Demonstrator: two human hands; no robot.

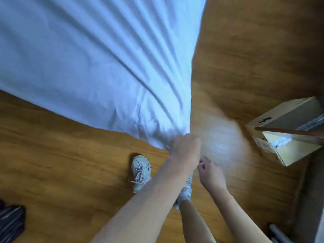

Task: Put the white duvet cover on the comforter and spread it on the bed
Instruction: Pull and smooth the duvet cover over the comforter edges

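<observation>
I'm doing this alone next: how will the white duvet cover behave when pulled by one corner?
Probably floppy: the white duvet cover fans into long folds from the corner the left hand grips. Likely light, since one hand lifts it. It may sag onto the wooden floor.

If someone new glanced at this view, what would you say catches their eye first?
First, the big white duvet cover filling the upper left, its folds all converging on one corner. That corner is bunched in the left hand near the centre, over the wooden floor. Just below and to the right, the right hand hangs with curled fingers, apparently holding nothing, and an open cardboard box sits at the right edge.
</observation>
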